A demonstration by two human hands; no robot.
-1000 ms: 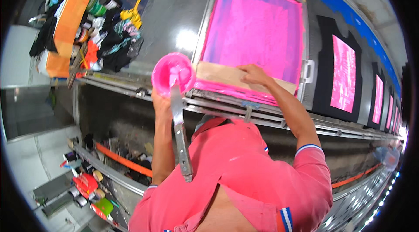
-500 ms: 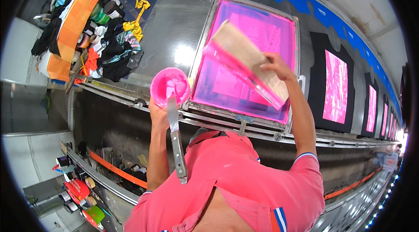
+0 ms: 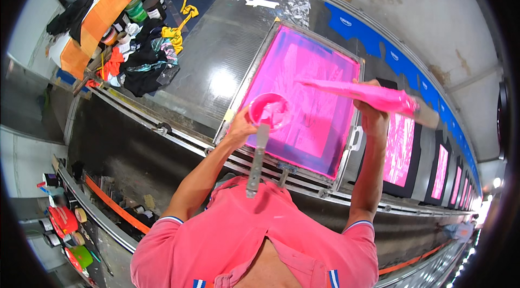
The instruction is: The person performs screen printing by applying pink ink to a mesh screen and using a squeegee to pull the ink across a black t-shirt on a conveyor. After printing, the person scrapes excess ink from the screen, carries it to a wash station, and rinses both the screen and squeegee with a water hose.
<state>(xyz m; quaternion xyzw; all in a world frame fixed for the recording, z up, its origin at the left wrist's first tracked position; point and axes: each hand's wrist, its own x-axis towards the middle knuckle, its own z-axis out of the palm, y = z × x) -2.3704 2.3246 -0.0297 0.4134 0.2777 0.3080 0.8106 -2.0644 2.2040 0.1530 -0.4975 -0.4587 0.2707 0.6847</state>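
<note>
My left hand is closed around a tub of pink ink above the near left part of a printing screen. An ink spatula stands in the tub, its riveted handle sticking out toward me. My right hand grips a squeegee in the air over the screen's right edge. Pink ink coats the squeegee's side facing me, and its bare end points right. Beneath both hands lies the screen frame, its mesh smeared with pink.
Black shirts with pink prints lie in a row rightward along the grey table. Rags, ink jars and a yellow cloth crowd the left end. A metal rail runs along the near edge.
My left hand has carried the tub rightward, from beside the frame to above the screen. The squeegee has moved right and turned, now showing its inked side. The view has shifted.
</note>
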